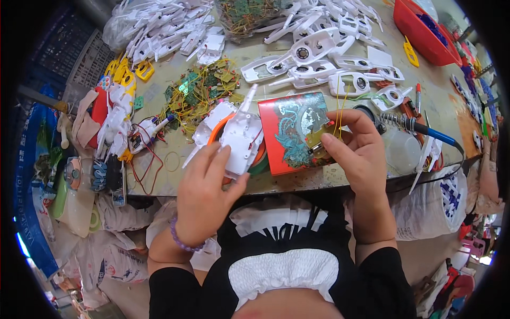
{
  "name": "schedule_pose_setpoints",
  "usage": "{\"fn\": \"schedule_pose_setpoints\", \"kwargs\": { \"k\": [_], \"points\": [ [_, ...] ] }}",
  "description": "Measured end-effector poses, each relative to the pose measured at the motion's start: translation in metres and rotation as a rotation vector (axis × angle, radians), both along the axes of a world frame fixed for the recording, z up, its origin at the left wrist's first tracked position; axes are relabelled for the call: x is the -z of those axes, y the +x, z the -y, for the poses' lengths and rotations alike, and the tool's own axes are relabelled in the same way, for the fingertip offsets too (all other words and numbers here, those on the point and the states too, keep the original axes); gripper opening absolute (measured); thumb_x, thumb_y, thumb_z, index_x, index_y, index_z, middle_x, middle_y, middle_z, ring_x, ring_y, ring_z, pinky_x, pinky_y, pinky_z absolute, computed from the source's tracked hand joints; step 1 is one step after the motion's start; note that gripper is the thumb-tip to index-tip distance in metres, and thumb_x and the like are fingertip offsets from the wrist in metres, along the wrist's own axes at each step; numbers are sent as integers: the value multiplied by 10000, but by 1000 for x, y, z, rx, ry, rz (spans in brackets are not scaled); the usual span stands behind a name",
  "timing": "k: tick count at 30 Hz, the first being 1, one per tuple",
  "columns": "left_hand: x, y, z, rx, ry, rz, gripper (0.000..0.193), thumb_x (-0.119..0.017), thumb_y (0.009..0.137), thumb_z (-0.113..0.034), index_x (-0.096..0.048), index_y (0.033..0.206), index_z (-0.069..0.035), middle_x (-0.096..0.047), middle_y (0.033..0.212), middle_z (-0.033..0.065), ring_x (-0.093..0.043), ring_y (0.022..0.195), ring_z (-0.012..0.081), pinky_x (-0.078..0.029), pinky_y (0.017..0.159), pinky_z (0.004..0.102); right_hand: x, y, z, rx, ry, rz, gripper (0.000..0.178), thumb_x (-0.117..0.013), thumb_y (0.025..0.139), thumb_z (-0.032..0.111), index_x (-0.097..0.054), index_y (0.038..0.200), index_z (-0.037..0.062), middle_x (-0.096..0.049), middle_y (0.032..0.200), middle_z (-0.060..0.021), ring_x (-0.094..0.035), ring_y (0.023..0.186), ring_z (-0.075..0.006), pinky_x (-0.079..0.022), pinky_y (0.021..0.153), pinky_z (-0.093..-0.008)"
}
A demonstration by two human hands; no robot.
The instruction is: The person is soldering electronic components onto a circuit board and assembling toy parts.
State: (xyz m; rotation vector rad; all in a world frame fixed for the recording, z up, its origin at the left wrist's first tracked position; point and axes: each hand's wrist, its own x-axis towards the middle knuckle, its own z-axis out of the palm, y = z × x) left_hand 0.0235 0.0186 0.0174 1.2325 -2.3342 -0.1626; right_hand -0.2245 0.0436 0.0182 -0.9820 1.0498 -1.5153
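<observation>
Nearest the lens, a black top (220, 282) with a white gathered panel (284, 271) across the chest, just below the table edge. Above it, at the front of the table (255, 184), both hands at work. In right hand (358, 151): a small circuit board (317, 139), pinched between thumb and fingers, thin yellow wires rising from near its upper end. Held over a red box (272, 125) with teal dragon artwork, flat on the table. Left hand (204, 175), purple bead bracelet (182, 240) at wrist: fingers bent over the lower left of a white plastic shell (243, 135), thumb by its bottom edge; in contact, but cannot tell whether gripping or merely steadying. Shell just left of the box, tapered end pointing away; beneath it, part of an orange ring (217, 130). Farther back, left of centre, a tangle of green boards and yellow wires (202, 87). Behind that, a heap of white parts (170, 32); more white shells (313, 48) toward the right. On the far left, yellow casings (126, 78). To the right, a blue-handled soldering iron (438, 133) with its front in a coiled holder (396, 120); at far right rear, a red basin (419, 29).
</observation>
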Motion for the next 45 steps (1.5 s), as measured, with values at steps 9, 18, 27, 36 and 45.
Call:
{"fn": "schedule_pose_setpoints", "kwargs": {
  "k": [9,18,27,36,45],
  "points": [
    [-20,-31,7,330,133,-399,568,-825,655,-197,-584,1137,-15,-624,1076,140,-609,966,303,-490,818,357,-7,18,-3,-218,25,174,287,-645,828,-19,-481,1061,16,-567,998,-65,-607,869,-107,-517,718,-233],
    [-14,-45,11,416,22,-699,498,-781,677,-30,-594,1138,-21,-608,1122,142,-606,1031,303,-479,890,385,5,32,4,47,-143,56,625,-749,742,12,-387,1249,64,-557,979,-57,-566,865,-109,-482,708,-224],
    [-19,-41,24,280,-288,-268,542,-753,670,-79,-546,1170,-54,-599,1059,97,-585,996,271,-409,941,436,-9,34,20,-20,-404,-567,334,-694,767,49,-599,1087,42,-631,897,-75,-607,761,-145,-497,691,-278],
    [4,-37,29,82,192,-282,267,-659,783,-164,-579,1006,-41,-646,882,103,-586,867,300,-410,802,394,10,-7,26,343,-284,-400,302,-635,834,-47,-567,1126,-13,-625,947,-45,-590,851,-84,-465,755,-196],
    [16,-41,25,42,430,-491,402,-578,769,-34,-502,1164,-20,-630,861,73,-575,807,216,-432,773,321,18,0,27,142,-197,-524,249,-652,826,-8,-598,1069,0,-619,929,-31,-566,798,-76,-449,721,-203]
  ]
}}
